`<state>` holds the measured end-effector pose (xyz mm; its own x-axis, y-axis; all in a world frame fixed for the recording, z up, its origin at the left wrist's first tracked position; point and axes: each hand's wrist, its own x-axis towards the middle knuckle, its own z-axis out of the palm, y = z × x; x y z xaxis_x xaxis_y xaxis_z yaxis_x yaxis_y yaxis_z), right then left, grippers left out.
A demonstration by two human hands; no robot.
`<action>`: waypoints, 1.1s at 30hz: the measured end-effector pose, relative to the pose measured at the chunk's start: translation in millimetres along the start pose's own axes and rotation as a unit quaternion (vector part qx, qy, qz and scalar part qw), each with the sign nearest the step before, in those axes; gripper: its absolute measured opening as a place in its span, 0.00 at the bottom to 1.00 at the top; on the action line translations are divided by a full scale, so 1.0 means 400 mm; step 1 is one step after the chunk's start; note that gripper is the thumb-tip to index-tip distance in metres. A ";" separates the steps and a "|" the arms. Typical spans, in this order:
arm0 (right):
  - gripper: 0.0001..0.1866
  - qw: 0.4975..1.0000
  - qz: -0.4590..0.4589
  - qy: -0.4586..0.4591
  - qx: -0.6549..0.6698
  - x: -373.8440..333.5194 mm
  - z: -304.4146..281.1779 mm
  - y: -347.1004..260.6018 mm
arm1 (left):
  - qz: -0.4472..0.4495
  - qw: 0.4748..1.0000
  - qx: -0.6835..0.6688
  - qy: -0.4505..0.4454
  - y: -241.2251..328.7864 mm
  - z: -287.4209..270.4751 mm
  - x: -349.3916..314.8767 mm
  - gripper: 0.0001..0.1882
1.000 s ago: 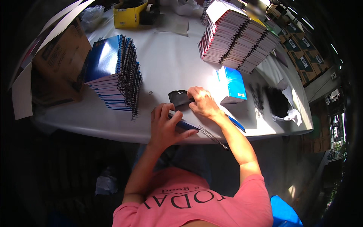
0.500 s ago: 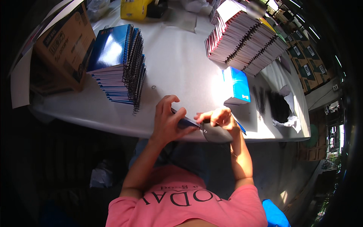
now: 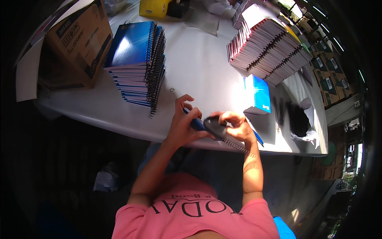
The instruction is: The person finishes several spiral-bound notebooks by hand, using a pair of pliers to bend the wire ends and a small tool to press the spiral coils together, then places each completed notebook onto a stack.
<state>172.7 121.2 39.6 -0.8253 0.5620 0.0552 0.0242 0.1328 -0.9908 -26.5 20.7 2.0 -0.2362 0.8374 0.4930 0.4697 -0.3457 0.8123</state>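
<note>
Since the earlier frame the right hand (image 3: 235, 124) has left the table (image 3: 199, 71) top and come to its near edge, bringing a small dark tool (image 3: 215, 125) with it, so that both hands now meet over one notebook (image 3: 223, 133). The left hand (image 3: 184, 124) is wrapped around the blue-covered notebook and steadies it at the table edge; the right hand is closed on the dark tool and presses it to the wire spiral that runs along the notebook's side. Judging from this, one notebook's binding is being finished while most of the batch waits. To the left a tall stack of blue notebooks (image 3: 137, 65) looks already bound. Just right of the hands stands a short blue pile (image 3: 258, 93), with loose black wire coils (image 3: 294, 119) beside it. Farther back a long row of red-edged notebooks (image 3: 266, 47) leans across the table, and a cardboard box (image 3: 77, 44) sits at the far left.
</note>
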 end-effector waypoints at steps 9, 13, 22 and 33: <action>0.18 0.992 -0.022 0.065 0.103 0.036 0.007 0.009 | -0.051 0.988 -0.134 0.065 -0.071 0.031 -0.002 0.54; 0.19 0.999 -0.003 -0.026 0.020 0.034 0.023 0.006 | -0.041 0.993 -0.096 0.052 -0.074 0.029 -0.009 0.53; 0.15 0.998 -0.031 0.034 -0.048 0.091 0.047 -0.044 | -0.036 0.997 -0.066 0.024 -0.061 0.018 0.006 0.55; 0.23 0.905 -0.040 0.205 -0.370 0.037 0.020 0.000 | -0.120 0.954 -0.271 0.037 -0.073 0.009 -0.012 0.32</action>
<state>156.0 122.9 39.6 -0.5668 0.7613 0.3149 0.4699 0.6126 -0.6355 -36.0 28.3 -25.1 -0.3499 0.8947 0.2775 -0.1097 -0.3333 0.9364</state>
